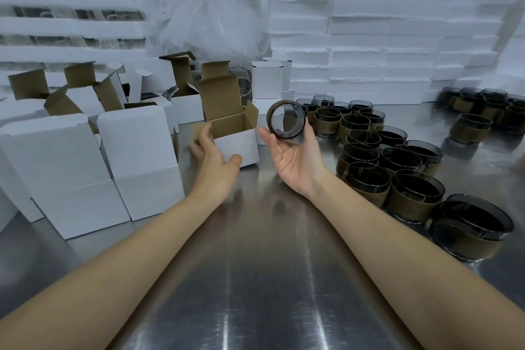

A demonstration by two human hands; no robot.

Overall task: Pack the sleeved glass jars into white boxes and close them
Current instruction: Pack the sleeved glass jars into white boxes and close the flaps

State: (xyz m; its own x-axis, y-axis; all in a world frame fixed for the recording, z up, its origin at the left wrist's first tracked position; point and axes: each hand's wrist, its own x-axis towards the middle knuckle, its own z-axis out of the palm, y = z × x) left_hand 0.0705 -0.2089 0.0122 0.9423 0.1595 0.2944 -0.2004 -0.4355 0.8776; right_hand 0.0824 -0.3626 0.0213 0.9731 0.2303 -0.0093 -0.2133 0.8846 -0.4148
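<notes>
Leftmost, closed white boxes (85,167) of smooth cardboard stand in a near cluster on the brushed steel table (255,278), their square faces matte and unmarked. Behind them, farther off, more cartons (82,85) sit with brown corrugated flaps raised. Toward the middle, the left hand (216,162) has relaxed fingers spread against the left wall of an open white box (235,136), thumb near its front corner; the tall rear lid flap stands upright, showing raw kraft inside. Far behind it rises a heap of crinkled clear plastic bags (210,8). Just right of the box, the right hand (289,159), palm up, pinches a sleeved glass jar (286,120) with its fingertips, the jar tipped on its side in the air so a round end faces the camera; a tan band wraps its smoky glass. Farther right, many round sleeved jars (397,167) stand upright and touching on the table, dark glass rims glossy above brown paper sleeves. Along the far right wall are stacked rough-edged white foam slabs (383,37).
</notes>
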